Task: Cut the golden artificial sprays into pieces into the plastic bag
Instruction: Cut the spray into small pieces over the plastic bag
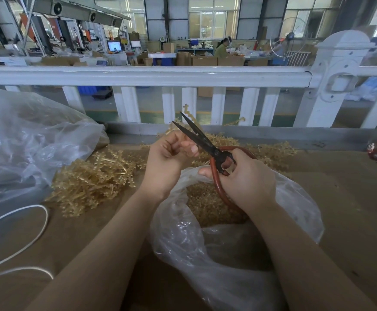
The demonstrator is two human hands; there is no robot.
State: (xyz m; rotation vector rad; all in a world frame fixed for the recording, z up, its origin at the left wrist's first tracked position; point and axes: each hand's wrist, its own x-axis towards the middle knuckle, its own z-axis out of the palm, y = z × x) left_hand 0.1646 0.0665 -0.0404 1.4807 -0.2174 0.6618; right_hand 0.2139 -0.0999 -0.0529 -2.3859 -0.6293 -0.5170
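Cut pieces [207, 203] in plastic bag [295, 198]

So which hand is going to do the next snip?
The right hand, most likely. It grips the red-handled scissors, whose blades are open right by the golden spray that the left hand pinches above the plastic bag. The left hand only holds the spray.

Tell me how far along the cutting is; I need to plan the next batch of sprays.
Partway. Done: the open plastic bag already holds a mound of cut pieces. In hand: the left hand pinches a spray between the open blades of the scissors, gripped by the right hand. Left: an uncut pile beside the bag and more behind.
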